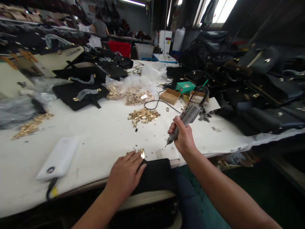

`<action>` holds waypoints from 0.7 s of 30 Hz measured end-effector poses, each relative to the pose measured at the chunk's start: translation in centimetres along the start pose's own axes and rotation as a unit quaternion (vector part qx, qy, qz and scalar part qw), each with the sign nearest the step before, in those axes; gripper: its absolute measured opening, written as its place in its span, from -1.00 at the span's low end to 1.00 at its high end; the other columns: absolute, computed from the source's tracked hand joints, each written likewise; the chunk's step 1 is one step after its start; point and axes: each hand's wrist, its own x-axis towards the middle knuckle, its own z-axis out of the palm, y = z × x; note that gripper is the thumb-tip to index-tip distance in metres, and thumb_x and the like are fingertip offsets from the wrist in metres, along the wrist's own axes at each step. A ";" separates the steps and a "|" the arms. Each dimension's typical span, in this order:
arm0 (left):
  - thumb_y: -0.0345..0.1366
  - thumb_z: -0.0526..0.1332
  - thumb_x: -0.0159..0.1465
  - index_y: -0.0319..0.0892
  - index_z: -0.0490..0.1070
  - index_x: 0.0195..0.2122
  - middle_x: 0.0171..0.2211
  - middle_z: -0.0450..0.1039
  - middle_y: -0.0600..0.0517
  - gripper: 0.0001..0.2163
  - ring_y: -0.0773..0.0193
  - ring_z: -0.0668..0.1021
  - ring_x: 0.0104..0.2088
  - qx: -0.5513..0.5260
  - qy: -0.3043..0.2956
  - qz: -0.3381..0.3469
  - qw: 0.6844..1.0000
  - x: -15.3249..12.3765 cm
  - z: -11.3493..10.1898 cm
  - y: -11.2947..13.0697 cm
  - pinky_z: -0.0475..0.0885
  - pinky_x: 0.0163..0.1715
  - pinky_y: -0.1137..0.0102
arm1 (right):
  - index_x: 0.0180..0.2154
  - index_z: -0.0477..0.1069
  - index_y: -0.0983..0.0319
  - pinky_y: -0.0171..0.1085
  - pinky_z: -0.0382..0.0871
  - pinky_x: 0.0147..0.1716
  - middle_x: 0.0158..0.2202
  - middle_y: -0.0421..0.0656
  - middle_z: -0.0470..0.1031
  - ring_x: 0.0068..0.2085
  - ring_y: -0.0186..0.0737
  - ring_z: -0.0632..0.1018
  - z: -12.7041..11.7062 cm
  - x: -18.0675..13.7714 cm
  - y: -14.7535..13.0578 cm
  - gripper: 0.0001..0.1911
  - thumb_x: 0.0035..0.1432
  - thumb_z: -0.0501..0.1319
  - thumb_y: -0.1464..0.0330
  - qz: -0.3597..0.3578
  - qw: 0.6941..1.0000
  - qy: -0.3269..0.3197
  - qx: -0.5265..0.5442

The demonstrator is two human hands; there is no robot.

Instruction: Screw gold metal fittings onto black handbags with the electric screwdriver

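My right hand (184, 135) is wrapped round a grey electric screwdriver (188, 117), held above the table with its bit slanting down to the left. My left hand (126, 171) lies flat with its fingers stretched out over the edge of a black bag piece (154, 175) at the table's front edge. At its fingertips is a small gold metal fitting (142, 153); whether it is fixed to the black piece I cannot tell. Farther back is a loose pile of gold fittings (144, 116). Tiny dark bits are scattered between the pile and my left hand.
A white power bank (58, 157) with a cable lies left. Beyond the pile are plastic bags of fittings (138, 95), an open cardboard box (170, 96) and a green box (185, 87). Black bags (269, 101) crowd the right side. A person (100, 28) is in the background.
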 end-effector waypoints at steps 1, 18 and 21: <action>-0.22 0.15 0.42 -0.18 0.57 0.02 0.11 0.56 -0.07 -0.73 -0.05 0.58 0.09 -0.005 -0.007 -0.008 1.000 0.0 -0.2 0.2 0.56 -0.10 0.09 | -0.37 0.39 0.20 -0.34 0.38 -0.55 -0.57 -0.32 0.35 -0.58 -0.38 0.39 1.1 -0.9 0.6 -0.61 0.04 0.45 0.07 0.019 1.000 -0.014 0.007; -0.21 0.20 0.42 -0.10 0.55 -0.03 0.10 0.57 0.01 -0.80 0.00 0.52 0.16 -0.062 -0.039 -0.061 0.995 -0.4 -0.4 0.5 0.48 -0.03 0.05 | -0.39 0.41 0.23 -0.36 0.27 -0.59 -0.60 -0.28 0.40 -0.58 -0.35 0.41 7.2 -6.2 4.7 -0.55 0.03 0.44 0.00 0.109 0.988 -0.089 -0.068; -0.25 0.19 0.42 -0.09 0.56 -0.05 0.09 0.58 0.02 -0.82 0.01 0.53 0.16 -0.064 -0.040 -0.064 0.995 -0.4 -0.3 0.5 0.47 -0.04 0.06 | -0.40 0.41 0.23 -0.36 0.27 -0.59 -0.59 -0.27 0.40 -0.58 -0.36 0.41 7.2 -6.2 4.8 -0.56 0.04 0.43 0.01 0.110 0.988 -0.089 -0.064</action>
